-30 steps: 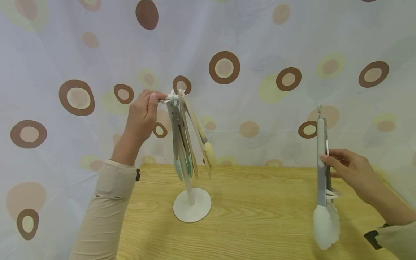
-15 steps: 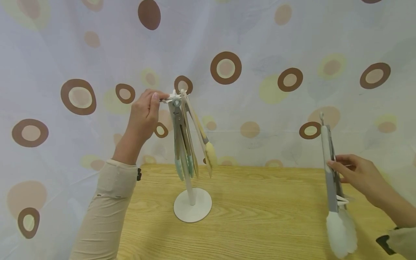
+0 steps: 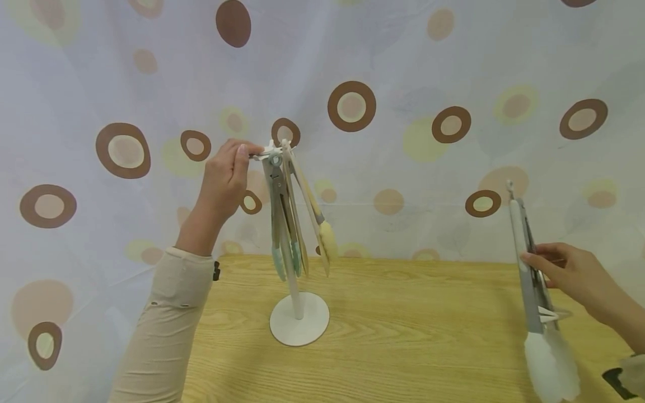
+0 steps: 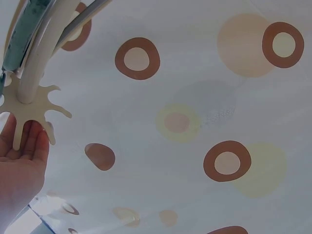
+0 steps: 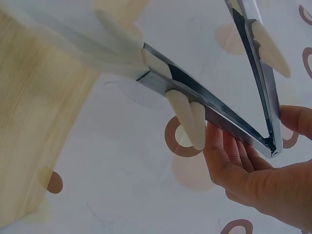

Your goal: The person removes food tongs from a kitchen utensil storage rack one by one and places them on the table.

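My left hand (image 3: 224,173) pinches a prong of the white hooked top (image 4: 41,105) of a utensil stand, fingers under it in the left wrist view. The stand's round white base (image 3: 282,324) rests on the table. From its hooks hang teal-tipped tongs (image 3: 279,263) and yellow-tipped tongs (image 3: 328,240). Over at the right, my right hand (image 3: 574,274) holds metal tongs with white tips (image 3: 551,364) by the handle, tips pointing down, thumb on one arm and fingers on the other. In the right wrist view the tongs' two arms (image 5: 229,119) spread from the pivot, with small white legs on them.
A wood-grain table (image 3: 403,324) spreads below both hands. Behind it hangs a pale curtain (image 3: 393,157) printed with brown and yellow circles. The stand is left of the middle.
The right hand has moved to the right and slightly down with the white-tipped tongs, which now tilt more. The left hand keeps its hold on the stand's top.
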A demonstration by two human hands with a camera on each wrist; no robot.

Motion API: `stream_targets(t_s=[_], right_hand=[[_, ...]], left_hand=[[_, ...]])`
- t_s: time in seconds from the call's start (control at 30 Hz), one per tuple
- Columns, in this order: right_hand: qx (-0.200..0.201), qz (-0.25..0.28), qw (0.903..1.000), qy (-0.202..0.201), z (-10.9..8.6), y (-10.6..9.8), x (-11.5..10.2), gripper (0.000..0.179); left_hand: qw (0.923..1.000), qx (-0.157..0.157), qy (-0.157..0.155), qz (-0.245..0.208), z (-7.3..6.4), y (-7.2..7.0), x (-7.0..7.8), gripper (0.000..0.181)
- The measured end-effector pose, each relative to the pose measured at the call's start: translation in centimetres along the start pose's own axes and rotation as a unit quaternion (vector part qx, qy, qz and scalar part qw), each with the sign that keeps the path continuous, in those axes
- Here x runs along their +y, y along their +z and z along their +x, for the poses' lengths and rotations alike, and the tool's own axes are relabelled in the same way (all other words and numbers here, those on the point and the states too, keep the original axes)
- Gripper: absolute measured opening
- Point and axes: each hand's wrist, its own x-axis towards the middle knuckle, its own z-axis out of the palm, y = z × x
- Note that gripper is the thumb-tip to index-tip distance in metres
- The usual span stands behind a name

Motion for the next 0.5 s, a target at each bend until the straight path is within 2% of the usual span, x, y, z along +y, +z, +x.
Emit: stream_targets(t_s=[0.5], right_hand=[[-0.042, -0.054, 0.9968, 0.042, 0.2, -0.5, 2.3, 0.071]], left_hand=[[1.0, 0.003, 0.009, 0.001, 0.0, 0.0, -0.1, 0.034]])
